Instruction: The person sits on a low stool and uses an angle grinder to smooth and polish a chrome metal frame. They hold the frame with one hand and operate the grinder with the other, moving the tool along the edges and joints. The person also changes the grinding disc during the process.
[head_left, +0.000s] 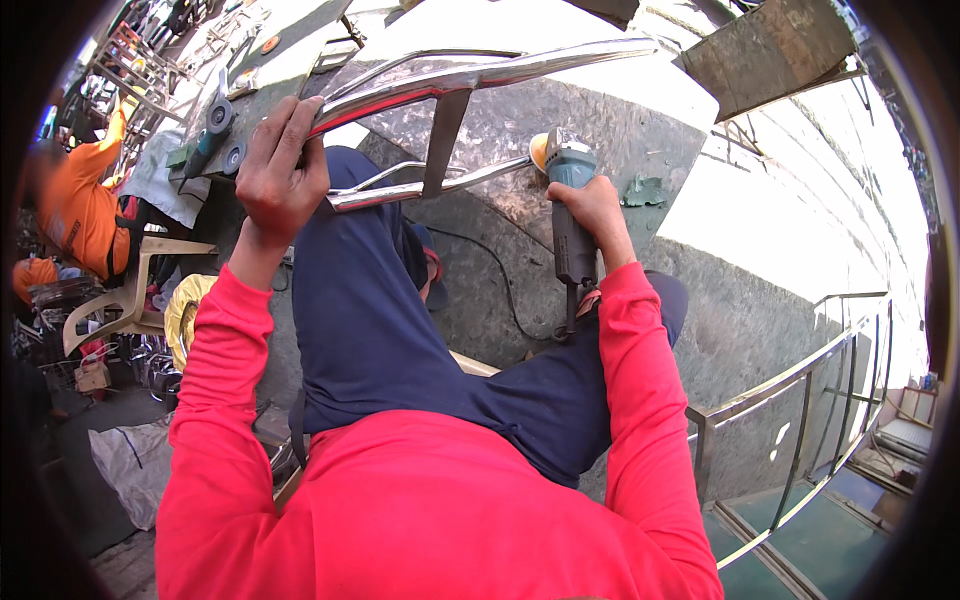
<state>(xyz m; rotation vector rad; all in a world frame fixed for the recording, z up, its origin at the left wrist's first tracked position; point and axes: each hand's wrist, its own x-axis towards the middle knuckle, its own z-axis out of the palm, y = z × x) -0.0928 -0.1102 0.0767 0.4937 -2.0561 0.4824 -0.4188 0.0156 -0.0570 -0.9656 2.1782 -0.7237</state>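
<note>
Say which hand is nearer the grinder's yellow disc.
Right. The right hand grips the grinder near its yellow disc; the left hand, farther left, holds the metal frame.

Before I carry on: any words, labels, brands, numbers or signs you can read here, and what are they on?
No text can be read reliably.
Orange shirt on the co-worker: dark print on the back, too small and blurred to read.
Angle grinder in the right hand: no readable marking.
Chrome tubular frame in the left hand: no lettering visible.
</note>
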